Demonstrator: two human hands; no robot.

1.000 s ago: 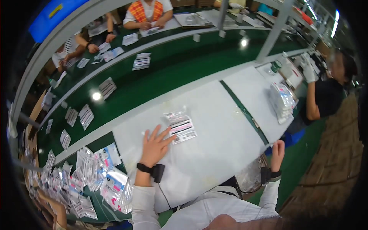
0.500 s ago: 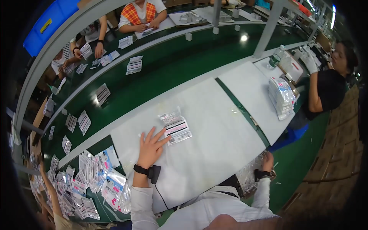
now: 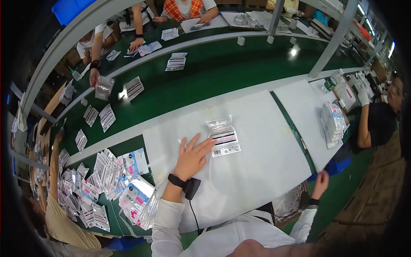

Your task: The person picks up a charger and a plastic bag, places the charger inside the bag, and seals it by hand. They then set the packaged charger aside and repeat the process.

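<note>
My left hand (image 3: 192, 155) lies flat on the white table (image 3: 257, 167), fingers spread, fingertips touching the left edge of a clear plastic packet with a striped label (image 3: 223, 137). A black band with a small device sits on that wrist. My right hand (image 3: 320, 183) hangs below the table's near edge on the right, beside a clear bag of packets (image 3: 289, 203); I cannot tell whether it holds anything.
A green conveyor belt (image 3: 214, 77) with scattered packets runs behind the table. A heap of packets (image 3: 107, 184) lies to my left. A stack of packets (image 3: 334, 124) sits at the right by a person in black. Other people work across the belt.
My right hand dropped from the table's near edge to below it. My left hand stayed flat beside the packet. The view shifted slightly.
</note>
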